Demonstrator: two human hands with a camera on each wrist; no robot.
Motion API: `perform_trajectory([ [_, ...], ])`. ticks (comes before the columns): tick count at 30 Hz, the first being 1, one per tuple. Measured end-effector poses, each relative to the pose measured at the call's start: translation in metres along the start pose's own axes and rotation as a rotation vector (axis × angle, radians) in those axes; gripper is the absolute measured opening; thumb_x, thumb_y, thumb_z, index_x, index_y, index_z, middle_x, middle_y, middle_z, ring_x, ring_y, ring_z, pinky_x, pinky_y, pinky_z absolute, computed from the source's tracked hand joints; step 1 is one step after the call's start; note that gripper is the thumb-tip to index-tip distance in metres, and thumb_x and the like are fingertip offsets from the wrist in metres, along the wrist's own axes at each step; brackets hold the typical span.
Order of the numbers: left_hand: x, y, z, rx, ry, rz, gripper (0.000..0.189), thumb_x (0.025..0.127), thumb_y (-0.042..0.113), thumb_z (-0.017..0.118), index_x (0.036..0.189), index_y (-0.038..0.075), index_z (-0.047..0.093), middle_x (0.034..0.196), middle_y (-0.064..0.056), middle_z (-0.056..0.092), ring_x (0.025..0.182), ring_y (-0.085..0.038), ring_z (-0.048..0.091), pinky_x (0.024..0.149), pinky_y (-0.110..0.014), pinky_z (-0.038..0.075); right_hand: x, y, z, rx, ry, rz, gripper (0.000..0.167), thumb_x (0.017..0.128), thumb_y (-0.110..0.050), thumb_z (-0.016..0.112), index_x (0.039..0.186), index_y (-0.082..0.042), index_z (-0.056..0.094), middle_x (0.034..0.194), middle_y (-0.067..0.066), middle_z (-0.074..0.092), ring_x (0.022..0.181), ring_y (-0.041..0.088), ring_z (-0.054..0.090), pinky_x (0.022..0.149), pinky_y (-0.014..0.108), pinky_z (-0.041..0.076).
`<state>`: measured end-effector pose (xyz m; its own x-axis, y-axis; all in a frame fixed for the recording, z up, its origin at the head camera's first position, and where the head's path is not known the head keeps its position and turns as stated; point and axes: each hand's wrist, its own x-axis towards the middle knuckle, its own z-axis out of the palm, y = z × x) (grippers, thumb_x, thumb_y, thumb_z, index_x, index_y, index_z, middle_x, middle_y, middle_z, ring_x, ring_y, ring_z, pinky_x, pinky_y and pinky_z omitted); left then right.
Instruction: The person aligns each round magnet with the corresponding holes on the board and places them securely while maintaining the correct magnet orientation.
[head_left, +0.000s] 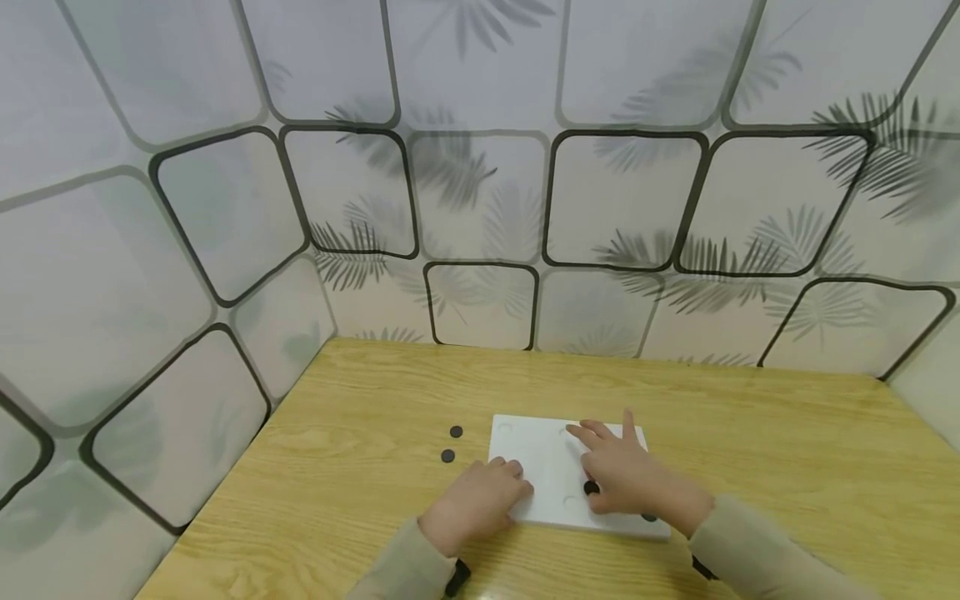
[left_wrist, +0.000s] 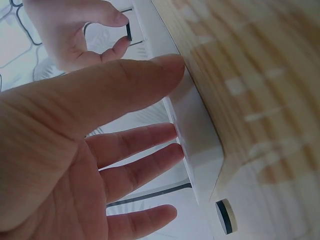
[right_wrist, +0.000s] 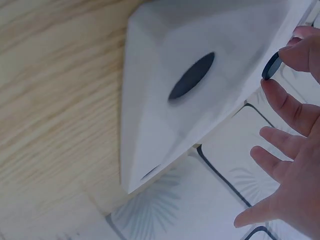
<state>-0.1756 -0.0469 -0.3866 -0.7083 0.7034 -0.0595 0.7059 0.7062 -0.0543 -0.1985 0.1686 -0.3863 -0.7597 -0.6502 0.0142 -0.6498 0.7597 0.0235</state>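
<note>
A white rectangular board (head_left: 543, 471) with shallow round recesses lies on the wooden table. My left hand (head_left: 480, 504) rests on its left part with fingers extended, the thumb (left_wrist: 167, 75) at the near edge. Over the right half, my right hand (head_left: 630, 475) pinches a small black disc (right_wrist: 271, 66) between thumb and index finger, its other fingers spread. The disc is held on edge, close above the board. Another black disc (right_wrist: 192, 77) sits in the board near its near right corner, partly hidden by the right hand in the head view.
Two loose black discs, one farther back (head_left: 456, 432) and one closer (head_left: 447, 456), lie on the table (head_left: 360, 467) left of the board. A patterned wall (head_left: 480, 200) with leaf prints stands behind the table and along its left side.
</note>
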Motion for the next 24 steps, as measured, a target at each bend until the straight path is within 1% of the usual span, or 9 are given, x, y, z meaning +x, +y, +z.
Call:
perform_trajectory([
  [8,-0.001,0.000,0.001,0.013,0.011,0.012,0.024,0.071,0.026,0.073,0.093,0.022,0.066,0.083,0.006,0.053,0.074,-0.010,0.047,0.058,-0.025,0.041,0.004,-0.013,0.001,-0.007,0.006,-0.042,0.027,0.060,-0.021,0.068,0.051,-0.022,0.043,0.130,0.014,0.042,0.121,0.034,0.033,0.079,0.076,0.003],
  [14,-0.001,0.000,0.001,0.008,0.005,0.012,0.025,0.071,0.026,0.073,0.094,0.022,0.066,0.086,0.006,0.054,0.076,-0.010,0.049,0.059,-0.026,0.042,0.008,-0.020,0.002,-0.003,-0.018,-0.039,0.026,0.062,-0.024,0.071,0.053,-0.022,0.047,0.131,0.011,0.041,0.122,0.033,0.032,0.081,0.075,0.002],
  [24,0.000,0.000,0.001,-0.002,-0.011,0.007,0.026,0.071,0.027,0.073,0.096,0.023,0.066,0.089,0.007,0.055,0.078,-0.010,0.049,0.060,-0.026,0.043,0.011,-0.025,0.004,-0.020,-0.013,-0.050,0.026,0.062,-0.024,0.071,0.053,-0.021,0.047,0.130,0.011,0.042,0.121,0.032,0.033,0.081,0.074,0.005],
])
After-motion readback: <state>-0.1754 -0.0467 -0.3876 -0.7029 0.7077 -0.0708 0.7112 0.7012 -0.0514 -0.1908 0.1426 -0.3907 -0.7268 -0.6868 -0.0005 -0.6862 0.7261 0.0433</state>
